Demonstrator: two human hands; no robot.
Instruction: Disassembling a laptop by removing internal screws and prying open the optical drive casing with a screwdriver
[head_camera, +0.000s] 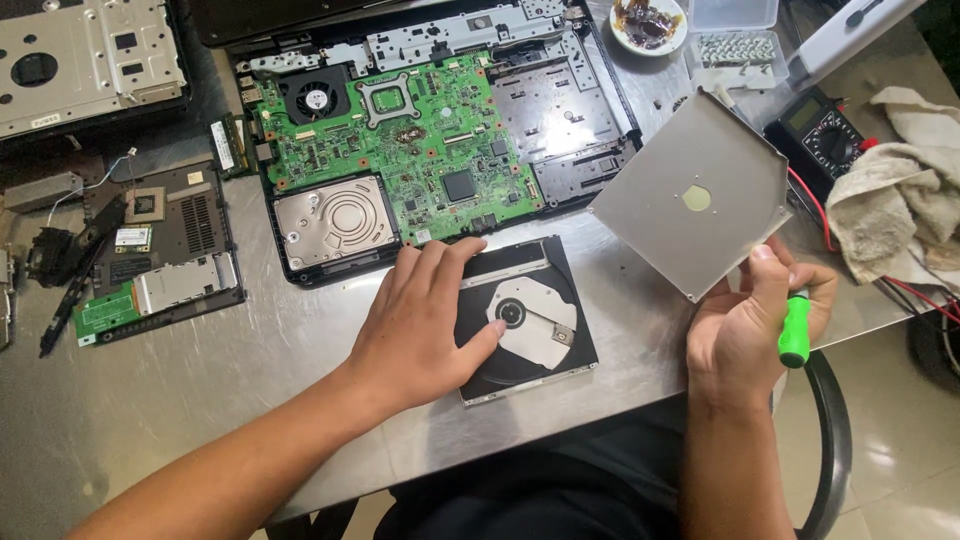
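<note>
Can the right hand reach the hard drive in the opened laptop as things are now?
Probably not at once: the right hand holds the metal cover plate and a green-handled screwdriver, and the left hand lies between it and the hard drive.

Your grey metal table (300, 360) carries the opened laptop base (440, 140) at twelve o'clock and the open optical drive (530, 320) at its centre. At nine lies a small circuit assembly (160, 260); at two, a multimeter (825, 135) and a crumpled rag (905, 195).
</note>
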